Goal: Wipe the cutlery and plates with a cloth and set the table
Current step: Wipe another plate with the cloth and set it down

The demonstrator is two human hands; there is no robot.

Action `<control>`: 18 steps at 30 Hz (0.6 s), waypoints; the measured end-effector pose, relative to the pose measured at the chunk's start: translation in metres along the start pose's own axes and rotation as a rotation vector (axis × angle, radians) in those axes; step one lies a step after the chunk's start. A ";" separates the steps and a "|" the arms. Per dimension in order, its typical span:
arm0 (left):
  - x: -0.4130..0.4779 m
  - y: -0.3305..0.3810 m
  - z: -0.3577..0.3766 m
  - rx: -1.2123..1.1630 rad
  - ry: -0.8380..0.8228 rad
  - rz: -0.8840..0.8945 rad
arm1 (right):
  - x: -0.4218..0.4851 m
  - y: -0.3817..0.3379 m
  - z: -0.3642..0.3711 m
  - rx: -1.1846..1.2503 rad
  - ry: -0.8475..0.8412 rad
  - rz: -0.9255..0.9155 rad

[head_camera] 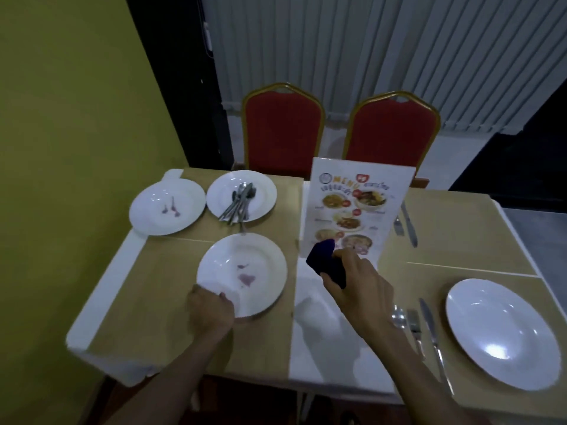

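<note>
- The left hand (211,308) grips the near rim of the stained plate (245,265), with its fingers curled over the edge. This grip probably steadies the plate for wiping.
- The stained plate lies on the near-left mat of the tabletop (147,289). A purple smear marks its centre, so it is judged not yet wiped.
- The right hand (359,289) holds a dark blue cloth (325,262) bunched in its closed fingers. The cloth is just right of the stained plate and clear of it, in front of the menu (359,207).
- The far-left plate (167,222) also carries purple marks and awaits cleaning.
- The cutlery plate (264,194) stands right of it and holds the loose cutlery (239,200) in one pile, presumably kept together for wiping.
- The clean plate (503,335) lies near right with a set (414,323) of spoon, fork and knife laid on its left. This place looks finished.
- A fork and knife (408,222) lie far right, partly behind the menu. No plate is visible there.
- Next move, by judgement: bring the cloth left onto the smear while the left hand keeps the rim from sliding.
</note>
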State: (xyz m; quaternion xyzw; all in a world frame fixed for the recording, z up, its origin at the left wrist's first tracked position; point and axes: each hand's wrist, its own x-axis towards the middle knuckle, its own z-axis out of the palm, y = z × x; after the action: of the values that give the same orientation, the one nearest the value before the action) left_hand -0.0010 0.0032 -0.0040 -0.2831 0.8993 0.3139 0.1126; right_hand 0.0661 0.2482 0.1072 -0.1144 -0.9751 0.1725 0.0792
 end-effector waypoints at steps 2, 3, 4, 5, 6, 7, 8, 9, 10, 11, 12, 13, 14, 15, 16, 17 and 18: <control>0.020 -0.017 -0.009 -0.034 -0.158 -0.222 | -0.006 -0.022 0.010 0.010 -0.009 -0.041; 0.031 -0.029 -0.005 -0.078 -0.222 -0.246 | -0.008 -0.032 0.014 0.010 -0.016 -0.057; 0.048 -0.042 0.007 -0.177 -0.260 -0.232 | -0.010 -0.041 0.017 0.010 -0.023 -0.070; 0.062 -0.054 0.018 -0.292 -0.326 -0.203 | -0.012 -0.050 0.019 0.011 -0.022 -0.081; 0.064 -0.058 0.018 -0.416 -0.385 -0.185 | -0.013 -0.061 0.019 0.017 -0.013 -0.080; 0.055 -0.053 0.009 -0.556 -0.458 -0.167 | -0.013 -0.071 0.018 0.043 0.001 -0.070; 0.036 -0.042 -0.009 -0.710 -0.523 -0.148 | -0.012 -0.080 0.015 0.088 0.012 -0.049; 0.010 -0.025 -0.034 -0.838 -0.606 -0.133 | -0.010 -0.088 0.013 0.143 0.021 -0.024; -0.003 -0.018 -0.047 -0.937 -0.689 -0.124 | -0.006 -0.097 0.011 0.195 0.028 0.002; -0.013 -0.013 -0.056 -1.002 -0.748 -0.124 | -0.002 -0.106 0.010 0.238 0.038 0.020; -0.021 -0.013 -0.066 -1.021 -0.797 -0.120 | 0.002 -0.116 0.010 0.276 0.046 0.028; -0.024 -0.016 -0.071 -1.049 -0.825 -0.138 | 0.007 -0.124 0.012 0.305 0.040 0.032; -0.027 -0.019 -0.077 -1.071 -0.864 -0.148 | 0.012 -0.131 0.014 0.313 0.017 0.030; -0.030 -0.023 -0.084 -1.098 -0.910 -0.152 | 0.016 -0.135 0.019 0.293 -0.019 0.013; -0.032 -0.025 -0.090 -1.126 -0.951 -0.149 | 0.017 -0.138 0.026 0.218 -0.064 -0.023; -0.036 -0.023 -0.096 -1.137 -0.974 -0.133 | 0.017 -0.134 0.034 0.096 -0.108 -0.083; -0.038 -0.023 -0.102 -1.148 -0.968 -0.104 | 0.013 -0.130 0.043 -0.043 -0.132 -0.167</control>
State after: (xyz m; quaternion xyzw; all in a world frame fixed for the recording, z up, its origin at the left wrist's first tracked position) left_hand 0.0409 -0.0586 0.0785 -0.1700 0.4298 0.8170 0.3449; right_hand 0.0195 0.1191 0.1152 -0.0226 -0.9879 0.1514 0.0263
